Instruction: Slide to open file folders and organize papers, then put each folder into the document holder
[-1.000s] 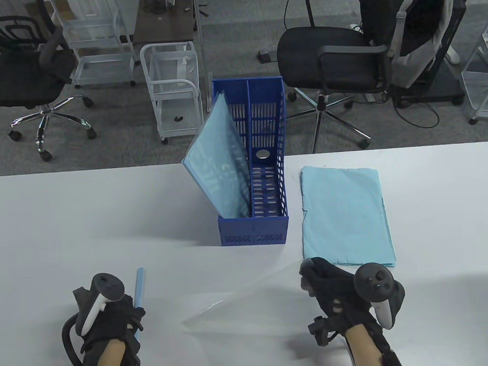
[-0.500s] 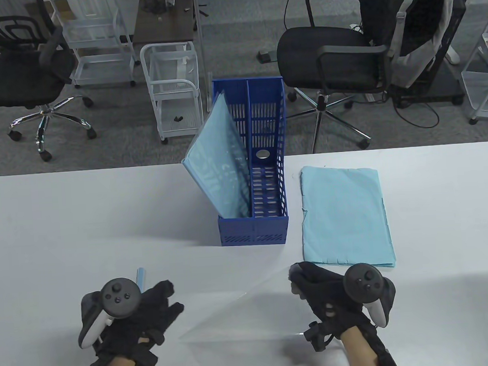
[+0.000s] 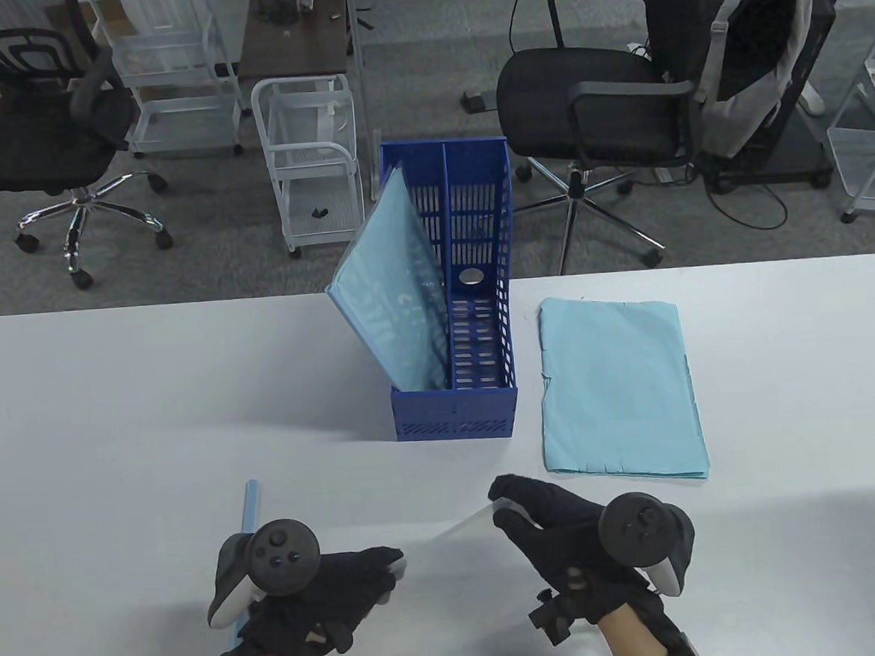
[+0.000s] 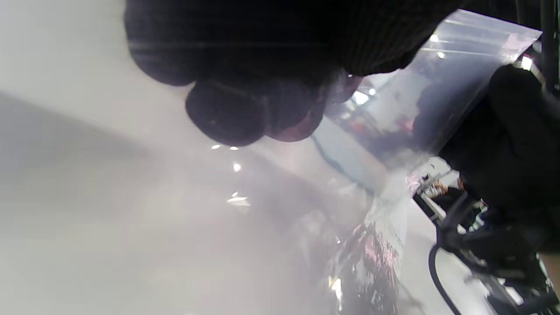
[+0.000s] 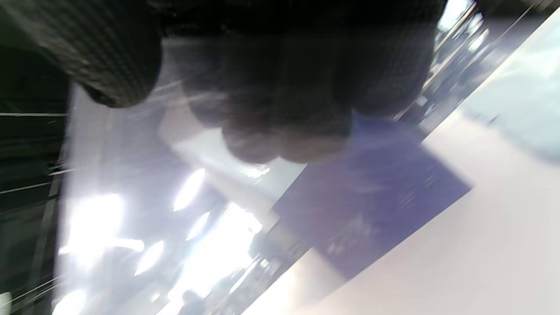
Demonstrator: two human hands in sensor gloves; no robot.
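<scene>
Both gloved hands held a clear plastic folder (image 3: 451, 528) above the near edge of the white worktop (image 3: 114, 410). The right hand (image 3: 564, 529) pinched its upper right corner between thumb and curled fingers; the left hand (image 3: 328, 590) gripped its left edge with fingers curled round it. A light blue slide bar (image 3: 249, 506) lay on the worktop just beside the left hand. The blue document holder (image 3: 458, 409) stood mid-worktop with one blue folder (image 3: 394, 301) leaning in its left compartment. A stack of light blue papers (image 3: 617, 383) lay flat to its right.
</scene>
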